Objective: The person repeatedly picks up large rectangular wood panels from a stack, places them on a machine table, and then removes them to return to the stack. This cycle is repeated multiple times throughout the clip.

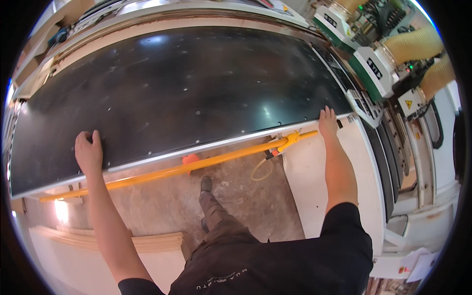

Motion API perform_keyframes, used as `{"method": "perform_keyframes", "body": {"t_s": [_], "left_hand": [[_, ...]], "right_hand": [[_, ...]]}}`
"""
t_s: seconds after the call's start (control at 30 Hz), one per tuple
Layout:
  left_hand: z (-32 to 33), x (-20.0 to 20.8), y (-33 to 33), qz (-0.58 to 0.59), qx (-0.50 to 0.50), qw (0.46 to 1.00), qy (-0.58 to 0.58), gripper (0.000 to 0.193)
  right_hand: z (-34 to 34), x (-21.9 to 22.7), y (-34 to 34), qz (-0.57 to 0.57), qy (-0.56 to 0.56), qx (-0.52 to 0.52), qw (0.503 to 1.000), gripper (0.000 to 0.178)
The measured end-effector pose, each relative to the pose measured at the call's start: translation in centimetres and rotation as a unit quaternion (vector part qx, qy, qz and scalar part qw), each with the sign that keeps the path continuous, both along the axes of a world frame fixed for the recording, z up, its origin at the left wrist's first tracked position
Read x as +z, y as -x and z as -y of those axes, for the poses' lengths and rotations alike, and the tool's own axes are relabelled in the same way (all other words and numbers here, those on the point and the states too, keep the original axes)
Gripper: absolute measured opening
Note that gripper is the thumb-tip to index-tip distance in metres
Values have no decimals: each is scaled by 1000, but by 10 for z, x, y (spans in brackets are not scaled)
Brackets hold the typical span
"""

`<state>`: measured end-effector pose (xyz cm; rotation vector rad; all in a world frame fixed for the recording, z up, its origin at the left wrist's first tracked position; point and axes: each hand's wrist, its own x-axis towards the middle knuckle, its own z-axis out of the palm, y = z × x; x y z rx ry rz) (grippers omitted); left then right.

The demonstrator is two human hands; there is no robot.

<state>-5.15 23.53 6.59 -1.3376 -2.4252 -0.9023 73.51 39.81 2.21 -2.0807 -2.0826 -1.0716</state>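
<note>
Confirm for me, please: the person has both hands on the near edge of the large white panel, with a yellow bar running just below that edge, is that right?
Not quite: the panel is black and glossy, with only a pale strip along its near edge, as the head view shows. The rest holds: the left hand and the right hand both rest on that near edge, and the yellow bar runs just below it.

I see a big machine bed with pale edges, and a big black panel lies flat on it and covers almost all of it. The panel is shiny, with small light dots on it. Its near edge is thin and pale. My left hand rests on that edge at the left. My right hand rests on it at the right.
</note>
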Motion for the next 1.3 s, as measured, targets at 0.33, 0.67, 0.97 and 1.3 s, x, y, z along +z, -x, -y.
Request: {"method": "perform_keyframes", "body": {"t_s": [0.33, 0.67, 0.97, 1.3], "left_hand": [[9, 14, -23, 6, 45, 994, -103, 27], [10, -2, -18, -101, 37, 961, -255, 20], [4, -21, 4, -80, 25, 976, -203, 17], [9, -31, 19, -79, 17, 976, -204, 24]], "right_hand": [[-56, -56, -78, 112, 92, -14, 989, 38], [-56, -66, 6, -880, -81, -32, 467, 100], [-16, -12, 59, -904, -77, -170, 385, 79], [-41, 22, 93, -810, -286, -295, 418, 52]]}}
